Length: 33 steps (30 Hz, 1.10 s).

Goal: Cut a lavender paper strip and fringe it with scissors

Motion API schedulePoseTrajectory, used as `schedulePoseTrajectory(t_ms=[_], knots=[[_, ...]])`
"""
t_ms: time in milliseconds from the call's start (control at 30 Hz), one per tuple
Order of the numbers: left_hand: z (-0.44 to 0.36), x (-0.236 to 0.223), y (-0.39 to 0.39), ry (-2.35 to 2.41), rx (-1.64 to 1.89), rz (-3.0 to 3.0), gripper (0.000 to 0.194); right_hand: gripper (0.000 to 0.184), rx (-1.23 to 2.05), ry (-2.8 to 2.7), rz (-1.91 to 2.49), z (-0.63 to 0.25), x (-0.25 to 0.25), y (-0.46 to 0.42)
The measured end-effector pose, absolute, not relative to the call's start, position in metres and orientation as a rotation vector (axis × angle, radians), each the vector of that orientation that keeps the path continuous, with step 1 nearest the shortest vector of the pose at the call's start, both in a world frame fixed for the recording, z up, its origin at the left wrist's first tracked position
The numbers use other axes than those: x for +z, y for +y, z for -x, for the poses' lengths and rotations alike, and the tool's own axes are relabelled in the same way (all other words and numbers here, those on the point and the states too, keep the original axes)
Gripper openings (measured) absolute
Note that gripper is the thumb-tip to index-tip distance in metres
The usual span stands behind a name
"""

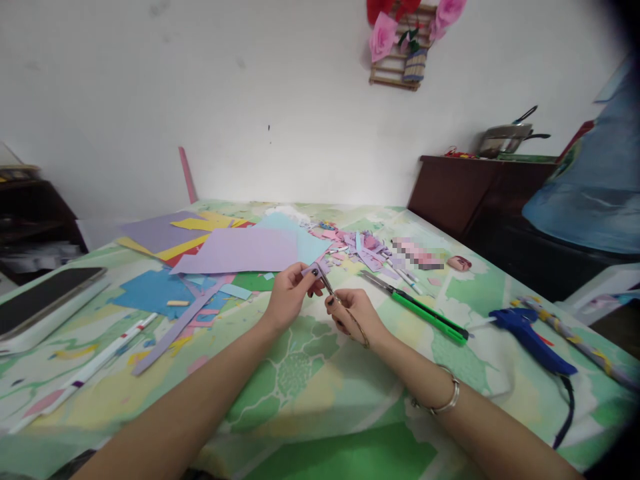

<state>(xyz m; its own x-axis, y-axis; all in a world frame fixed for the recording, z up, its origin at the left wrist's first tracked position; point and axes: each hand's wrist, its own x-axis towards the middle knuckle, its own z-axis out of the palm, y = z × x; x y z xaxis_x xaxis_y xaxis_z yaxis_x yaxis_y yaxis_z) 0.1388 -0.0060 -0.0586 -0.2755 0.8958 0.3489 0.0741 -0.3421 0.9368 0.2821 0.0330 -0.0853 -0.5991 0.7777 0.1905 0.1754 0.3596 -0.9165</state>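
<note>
My left hand (294,293) pinches a small piece of purple paper (312,269) over the middle of the table. Close beside it, my right hand (356,315) is closed around the handles of a pair of scissors (327,283). The scissor blades point up and left and meet the paper at my left fingertips. Behind my hands lies a large light purple sheet (245,250), partly over a pale blue sheet (310,243). To the right of my right hand rests a green utility knife (430,317) with its blade out.
A blue hot glue gun (533,340) with a cord lies at the right. Paper scraps (367,247) are heaped behind my hands; purple strips and blue paper (150,293) lie left. A phone (45,300) sits at the far left. The wall (300,160) bounds the table's back.
</note>
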Motion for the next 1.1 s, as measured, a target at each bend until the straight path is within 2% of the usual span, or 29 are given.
schedulePoseTrajectory(t_ms=[467, 1100], knots=[[-0.1406, -0.0581, -0.008, 1.257, 1.667, -1.35, 0.021, 0.044, 1.091, -2.039, 0.892, -0.2811, -0.0836, 0.035], [-0.1413, -0.0615, -0.0071, 1.218, 1.663, -1.323, 0.022, 0.044, 1.068, -2.046, 0.958, -0.2813, -0.0789, 0.0339]])
